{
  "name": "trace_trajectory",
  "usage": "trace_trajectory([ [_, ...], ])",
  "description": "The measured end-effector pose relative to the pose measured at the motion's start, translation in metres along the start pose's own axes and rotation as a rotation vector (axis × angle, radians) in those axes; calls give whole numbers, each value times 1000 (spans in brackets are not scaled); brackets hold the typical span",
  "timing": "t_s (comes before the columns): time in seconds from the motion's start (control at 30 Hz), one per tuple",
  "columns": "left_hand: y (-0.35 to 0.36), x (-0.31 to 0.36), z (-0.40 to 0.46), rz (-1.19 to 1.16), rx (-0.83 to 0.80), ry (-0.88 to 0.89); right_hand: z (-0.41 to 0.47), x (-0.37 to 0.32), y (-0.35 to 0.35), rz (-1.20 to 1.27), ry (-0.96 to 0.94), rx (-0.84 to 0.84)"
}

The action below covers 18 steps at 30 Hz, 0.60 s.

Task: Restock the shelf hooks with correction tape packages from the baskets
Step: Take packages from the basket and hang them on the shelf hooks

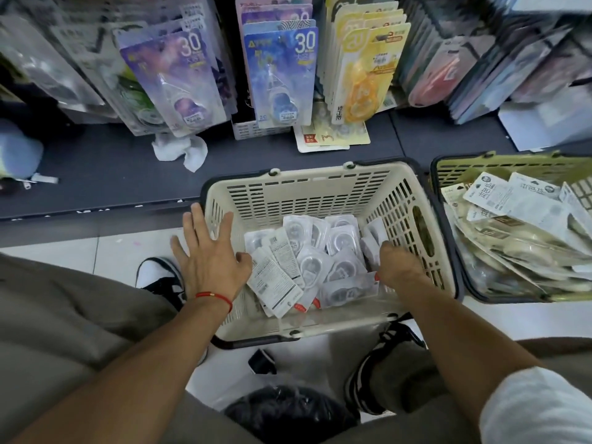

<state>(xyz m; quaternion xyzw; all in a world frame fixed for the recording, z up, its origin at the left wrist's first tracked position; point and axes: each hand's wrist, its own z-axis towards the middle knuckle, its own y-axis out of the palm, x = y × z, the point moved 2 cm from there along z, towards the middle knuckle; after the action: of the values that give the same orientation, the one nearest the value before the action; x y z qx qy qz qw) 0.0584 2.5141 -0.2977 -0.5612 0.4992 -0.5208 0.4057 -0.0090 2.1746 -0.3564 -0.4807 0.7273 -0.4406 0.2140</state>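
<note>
correction tape packages (315, 261) lie in a loose heap on the bottom of the cream basket (307, 190), most of them clear blisters face up, a few turned to show white printed backs. the right hand (397, 265) is down inside the basket at the right edge of the heap, fingers curled onto the packages; whether it actually grips one cannot be told from here. the left hand (209, 251) is spread flat with straight fingers over the basket's left rim, a red string bracelet (214, 296) on its wrist. just to the right, touching or nearly touching, stands an olive basket (464, 169) crammed with larger white and beige carded packs (519, 225) lying at a slant.

both baskets sit on a pale tiled floor (128, 251) against a dark low shelf base (112, 168). above it hang rows of carded goods: purple packs (179, 81), blue packs (282, 75) and yellow packs (368, 68), with blurred rows on either side. a crumpled white cloth (181, 150) lies on the shelf base. the person's black and white shoes (160, 277) flank the cream basket.
</note>
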Motion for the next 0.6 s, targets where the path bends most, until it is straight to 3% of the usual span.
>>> trace_trajectory([
  [0.13, -10, 33, 6, -80, 20, 238, -9, 4, -39, 404, -40, 408],
  [0.2, -14, 57, 9, -261, -68, 350, -18, 2, -66, 618, -158, 488],
  [0.3, -16, 88, 9, -451, -237, 451, -27, -15, -94, 938, -324, 190],
  [0.37, -11, 95, 7, -454, -372, 473, -30, -30, -99, 983, -396, 10],
  [0.47, 5, 85, 5, -490, -580, 332, -28, -42, -83, 992, -430, -124],
  [0.53, 13, 71, 1, -447, -585, 226, -21, -36, -62, 1051, -326, -179],
  [0.57, 16, 63, 1, -408, -556, 179, -14, -31, -48, 956, -263, -191],
  [0.6, 19, 56, 0, -397, -528, 125, -7, -24, -35, 711, -229, -192],
])
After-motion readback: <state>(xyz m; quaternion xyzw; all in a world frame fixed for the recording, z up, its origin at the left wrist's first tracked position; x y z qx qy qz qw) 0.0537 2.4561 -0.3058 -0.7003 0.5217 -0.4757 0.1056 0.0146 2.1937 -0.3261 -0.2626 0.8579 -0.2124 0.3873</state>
